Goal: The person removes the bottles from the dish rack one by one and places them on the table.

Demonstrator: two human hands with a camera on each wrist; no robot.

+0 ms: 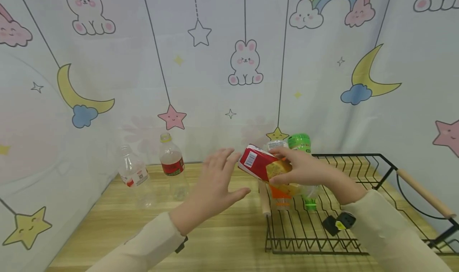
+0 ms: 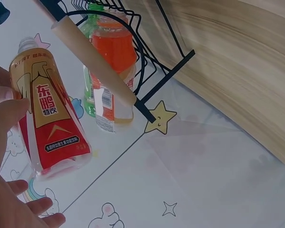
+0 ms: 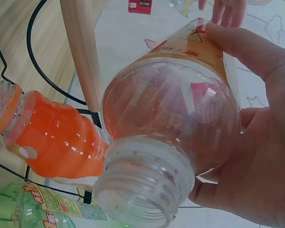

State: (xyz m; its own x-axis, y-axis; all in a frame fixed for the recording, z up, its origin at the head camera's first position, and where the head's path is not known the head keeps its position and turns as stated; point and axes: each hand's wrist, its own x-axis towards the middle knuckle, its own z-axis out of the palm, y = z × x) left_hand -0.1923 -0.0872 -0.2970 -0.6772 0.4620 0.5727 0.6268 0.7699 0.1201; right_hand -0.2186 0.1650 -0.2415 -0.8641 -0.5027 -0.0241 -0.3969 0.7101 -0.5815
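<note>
My right hand [image 1: 305,166] grips an uncapped clear plastic bottle [image 1: 256,162] with a red and gold label. The bottle is tilted above the left end of the rack, its base up and to the left; its open threaded mouth faces the camera in the right wrist view. My left hand [image 1: 218,188] is held just left of the base, fingers spread and holding nothing. Under the held bottle, an orange bottle [image 3: 61,137] stands neck down in the black wire rack [image 1: 305,246]. Beside it is a green bottle [image 1: 299,141], also neck down.
Two clear bottles stand upright on the wooden table at left: one with a red label [image 1: 173,168], one with a whitish label [image 1: 135,178]. Wooden handles [image 1: 424,192] flank the rack. A patterned curtain [image 1: 215,96] hangs behind the table.
</note>
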